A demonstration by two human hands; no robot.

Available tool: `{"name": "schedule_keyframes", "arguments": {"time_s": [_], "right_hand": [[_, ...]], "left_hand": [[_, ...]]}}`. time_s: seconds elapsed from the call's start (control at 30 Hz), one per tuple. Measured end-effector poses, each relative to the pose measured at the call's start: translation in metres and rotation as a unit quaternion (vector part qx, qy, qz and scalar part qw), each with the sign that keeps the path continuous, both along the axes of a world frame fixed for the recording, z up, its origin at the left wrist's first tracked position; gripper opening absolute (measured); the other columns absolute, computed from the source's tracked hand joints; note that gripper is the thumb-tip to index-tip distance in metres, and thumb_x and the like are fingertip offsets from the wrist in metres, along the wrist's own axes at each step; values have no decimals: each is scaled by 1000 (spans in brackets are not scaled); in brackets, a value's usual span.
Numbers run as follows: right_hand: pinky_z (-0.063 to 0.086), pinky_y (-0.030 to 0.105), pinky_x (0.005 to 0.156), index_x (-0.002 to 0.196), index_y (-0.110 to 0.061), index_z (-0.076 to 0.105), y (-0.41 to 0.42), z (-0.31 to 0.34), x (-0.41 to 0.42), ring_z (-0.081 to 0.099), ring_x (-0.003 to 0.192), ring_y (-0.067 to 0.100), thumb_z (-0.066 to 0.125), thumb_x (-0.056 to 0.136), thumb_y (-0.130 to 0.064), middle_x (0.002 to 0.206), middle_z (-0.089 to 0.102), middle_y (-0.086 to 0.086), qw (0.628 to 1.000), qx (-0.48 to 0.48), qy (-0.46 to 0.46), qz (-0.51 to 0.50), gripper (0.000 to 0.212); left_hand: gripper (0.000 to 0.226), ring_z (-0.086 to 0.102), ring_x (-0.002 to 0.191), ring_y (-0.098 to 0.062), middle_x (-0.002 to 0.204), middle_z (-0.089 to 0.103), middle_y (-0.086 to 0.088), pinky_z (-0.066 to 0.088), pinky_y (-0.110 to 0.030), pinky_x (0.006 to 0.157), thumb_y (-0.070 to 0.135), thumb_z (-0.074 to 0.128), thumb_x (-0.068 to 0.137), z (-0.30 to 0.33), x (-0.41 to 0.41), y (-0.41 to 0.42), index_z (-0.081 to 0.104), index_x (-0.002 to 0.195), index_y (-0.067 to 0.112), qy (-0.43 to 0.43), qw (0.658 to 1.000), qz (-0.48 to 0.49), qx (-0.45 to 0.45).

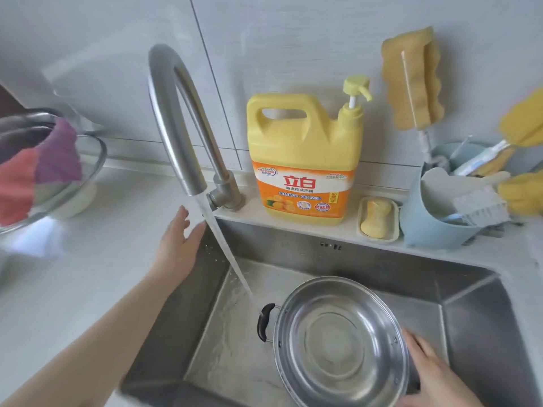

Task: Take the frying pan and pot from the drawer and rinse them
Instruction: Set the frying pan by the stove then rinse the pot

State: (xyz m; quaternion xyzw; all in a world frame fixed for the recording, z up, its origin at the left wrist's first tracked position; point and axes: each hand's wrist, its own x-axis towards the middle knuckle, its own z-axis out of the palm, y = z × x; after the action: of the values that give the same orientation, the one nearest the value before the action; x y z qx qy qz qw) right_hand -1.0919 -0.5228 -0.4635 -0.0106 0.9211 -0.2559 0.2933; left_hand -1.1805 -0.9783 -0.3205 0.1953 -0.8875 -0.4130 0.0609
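Note:
A steel pot (338, 345) with a black side handle sits in the steel sink (470, 327), tilted toward me. Water pours from the curved tap (173, 121) and lands by the pot's left handle. My right hand (429, 371) grips the pot's right side, where its other handle is hidden. Over the sink's left rim, just left of the stream, my left hand (179, 245) hovers with straight, spread fingers and holds nothing. No frying pan is in view.
A yellow detergent jug (302, 160) and a soap dish (377, 218) stand on the ledge behind the sink. A blue caddy (426, 227) with brushes and sponges is at the right. A steel bowl with coloured cloths (44, 165) sits on the left counter.

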Motion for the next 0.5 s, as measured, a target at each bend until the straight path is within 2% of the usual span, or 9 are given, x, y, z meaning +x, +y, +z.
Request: {"name": "schedule_keyframes", "arguments": {"time_s": [0.07, 0.1, 0.13, 0.2, 0.27, 0.33, 0.4, 0.47, 0.5], "right_hand": [[36, 21, 108, 152, -36, -10, 0, 0, 2, 31, 139, 5, 75, 40, -72, 154, 3, -17, 1000, 5, 9, 7, 145], [38, 21, 107, 152, -37, -11, 1, -1, 4, 32, 138, 4, 74, 39, -71, 154, 2, -17, 1000, 9, 12, 10, 145], [38, 23, 106, 151, -37, -12, 1, -2, 5, 32, 138, 4, 74, 39, -72, 154, 2, -17, 1000, 11, 13, 14, 145], [39, 25, 106, 152, -38, -11, 3, -6, 6, 31, 138, 5, 74, 37, -72, 154, 3, -17, 1000, 14, 15, 17, 147], [39, 25, 105, 152, -39, -8, 3, -7, 7, 32, 136, 6, 76, 36, -71, 151, 7, -19, 1000, 12, 16, 16, 146], [41, 25, 104, 152, -40, -6, 3, -9, 8, 34, 134, 5, 76, 36, -70, 149, 11, -20, 1000, 11, 19, 17, 145], [43, 27, 103, 151, -43, -8, 4, -11, 9, 35, 134, 4, 76, 36, -69, 149, 12, -20, 1000, 11, 23, 17, 145], [43, 28, 103, 150, -44, -8, 6, -14, 10, 34, 134, 4, 77, 36, -68, 149, 11, -20, 1000, 6, 25, 15, 144], [42, 28, 105, 150, -44, -8, 7, -16, 11, 31, 136, 4, 78, 36, -67, 151, 9, -19, 1000, 0, 26, 11, 145]], "left_hand": [[39, 49, 107, -48, 120, 49, -32, 39, -53, 99, 29, 55, 94, 4, -18, 8, 48, 119, 0, -22, 995, 5, 96], [41, 50, 96, -47, 112, 50, -35, 42, -49, 93, 28, 54, 93, 6, -24, 15, 46, 116, -5, -25, 989, 7, 143], [40, 52, 87, -43, 100, 53, -32, 47, -42, 86, 26, 54, 96, 8, -27, 22, 47, 116, -8, -21, 983, 24, 183], [24, 46, 70, -26, 72, 47, -6, 39, -26, 64, 20, 51, 100, 9, -34, 36, 56, 99, -4, 4, 973, 54, 225], [22, 42, 67, -25, 68, 41, -4, 36, -23, 59, 16, 49, 99, 10, -35, 44, 49, 80, 4, 24, 974, 59, 217], [12, 52, 80, -30, 82, 53, -11, 44, -26, 76, 17, 49, 99, 5, -33, 42, 54, 96, 6, 44, 975, 32, 214], [12, 53, 89, -24, 93, 58, 1, 42, -35, 83, 26, 53, 95, -10, -22, 35, 51, 105, 20, 48, 986, -28, 158], [54, 56, 112, -22, 120, 59, 2, 46, -41, 95, 36, 61, 86, -35, -4, 32, 43, 135, 24, 14, 994, -101, 43], [71, 49, 127, -21, 138, 52, -2, 42, -42, 106, 35, 66, 85, -49, 8, 37, 35, 147, 19, -27, 989, -142, -4]]}}
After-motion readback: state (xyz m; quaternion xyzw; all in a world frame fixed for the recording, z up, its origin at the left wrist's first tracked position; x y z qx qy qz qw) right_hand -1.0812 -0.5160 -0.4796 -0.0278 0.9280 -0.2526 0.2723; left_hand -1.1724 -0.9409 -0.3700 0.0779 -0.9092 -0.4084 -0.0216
